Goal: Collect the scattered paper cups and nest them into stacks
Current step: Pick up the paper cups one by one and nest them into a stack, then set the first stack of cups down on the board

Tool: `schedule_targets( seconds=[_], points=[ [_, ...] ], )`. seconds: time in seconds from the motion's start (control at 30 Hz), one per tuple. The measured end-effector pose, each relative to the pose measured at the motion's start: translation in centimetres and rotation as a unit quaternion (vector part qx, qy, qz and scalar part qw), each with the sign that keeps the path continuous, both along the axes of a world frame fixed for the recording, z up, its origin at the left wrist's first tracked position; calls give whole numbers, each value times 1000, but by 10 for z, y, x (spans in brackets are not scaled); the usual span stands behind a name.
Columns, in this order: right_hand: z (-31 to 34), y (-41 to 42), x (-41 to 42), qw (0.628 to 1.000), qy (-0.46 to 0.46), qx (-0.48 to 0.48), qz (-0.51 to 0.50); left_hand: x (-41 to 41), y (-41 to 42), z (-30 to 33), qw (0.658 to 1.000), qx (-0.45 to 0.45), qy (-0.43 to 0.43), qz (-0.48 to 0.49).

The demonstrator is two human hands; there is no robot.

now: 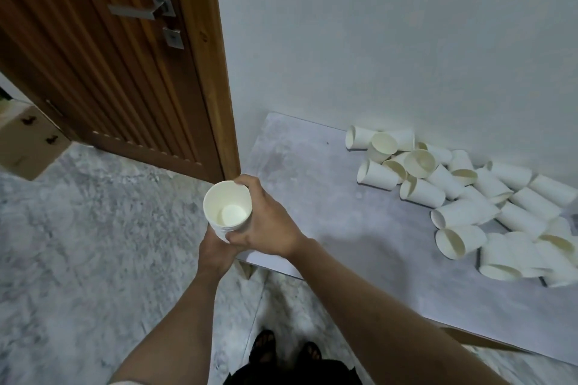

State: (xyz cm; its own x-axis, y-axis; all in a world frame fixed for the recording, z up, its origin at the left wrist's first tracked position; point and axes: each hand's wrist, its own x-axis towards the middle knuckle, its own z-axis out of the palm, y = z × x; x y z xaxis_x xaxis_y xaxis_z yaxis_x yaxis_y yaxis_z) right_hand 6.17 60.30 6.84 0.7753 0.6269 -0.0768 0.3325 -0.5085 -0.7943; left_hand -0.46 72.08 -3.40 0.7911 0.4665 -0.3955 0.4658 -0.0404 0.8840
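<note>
The hands (pixel 250 228) hide how many cups the held stack (pixel 227 208) has.

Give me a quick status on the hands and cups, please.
Both hands, left and right, gripping stack, mouth up. Loose cups heaped on table by wall. Nothing in the way.

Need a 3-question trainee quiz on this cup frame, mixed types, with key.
1. True or false: both hands hold the cup stack.
2. Where is the loose cup pile? A) on the floor by the door B) on the table along the wall C) in the box
3. Which hand wraps the stack's upper side?

Key: 1 true, left hand below, right hand beside. 2 B, table. 3 right.
</note>
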Motion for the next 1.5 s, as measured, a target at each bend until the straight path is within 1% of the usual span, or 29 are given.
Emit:
schedule_targets(
  seconds=[0.3,0.4,0.6,0.73,0.8,0.83,0.87,0.9,0.93,0.97,1.0,1.07,1.1,1.13,1.23,1.33,1.4,1.5],
  points=[
    [-3,-6,-7,1000,9,13,-20,-1,-6,0,1000,-11,22,13],
    [-5,-9,-8,1000,6,13,-23,-1,-9,-3,1000,-12,25,0],
    [-10,-25,-6,1000,-9,-6,-13,-5,-13,-21,998,-51,40,11],
    [-15,-37,0,999,-18,-18,-37,-2,-16,-29,996,-43,67,30],
    [-15,-45,3,998,-17,-17,-58,0,-24,-24,991,-16,121,59],
    [-14,-51,5,997,-17,-16,-67,-1,-30,-22,983,1,170,65],
    [-13,-58,7,997,-18,-17,-77,-3,-36,-21,973,11,224,48],
    [-11,-68,9,996,-21,-20,-87,-7,-45,-17,962,-3,274,14],
    [-10,-79,11,995,-23,-25,-96,-9,-57,-13,948,-37,314,-35],
    [-10,-94,13,993,-24,-31,-110,-11,-70,-10,933,-56,344,-93],
    [-12,-110,16,991,-31,-38,-123,-10,-85,-8,921,-53,355,-151],
    [-20,-151,21,982,-79,-70,-156,5,-118,-2,909,-1,329,-256],
    [-27,-169,23,974,-106,-104,-172,14,-131,1,908,35,303,-288],
    [-32,-195,25,962,-114,-151,-196,28,-151,5,906,53,276,-318],
    [-37,-273,26,922,-98,-265,-264,69,-208,16,915,55,211,-340],
    [-35,-339,23,888,-116,-352,-272,106,-262,26,913,89,155,-366],
    [-40,-373,24,874,-126,-386,-266,125,-294,29,910,102,130,-380],
    [-53,-412,35,868,-109,-423,-237,147,-340,28,907,116,113,-389]
  ],
)
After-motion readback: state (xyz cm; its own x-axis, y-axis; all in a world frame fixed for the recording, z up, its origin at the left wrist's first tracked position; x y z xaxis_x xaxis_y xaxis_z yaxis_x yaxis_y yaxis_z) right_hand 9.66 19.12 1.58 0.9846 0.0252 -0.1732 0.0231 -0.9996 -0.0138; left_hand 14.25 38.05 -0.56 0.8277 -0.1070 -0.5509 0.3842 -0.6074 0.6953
